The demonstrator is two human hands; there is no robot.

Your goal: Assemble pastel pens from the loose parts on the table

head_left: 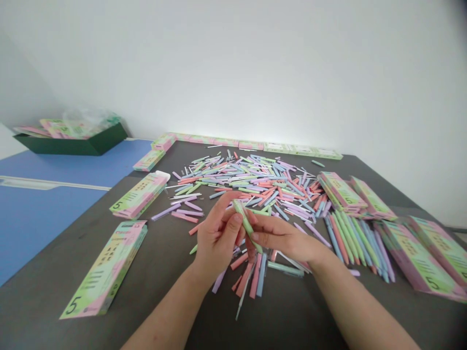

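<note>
**Pens [248, 182] scattered across a dark table [47, 262]**

A loose heap of pink, green, blue and lilac pens covers the table's middle. Toward the right, more pens lie side by side in a rough fan. Flat pastel boxes [105, 270] printed with a 5 sit around the heap: a row [251, 145] along the far edge, two on the left, and overlapping groups [419, 257] on the right. Beyond the left edge is a blue table [44, 218], holding a green tray [71, 142] with more boxes.
</note>
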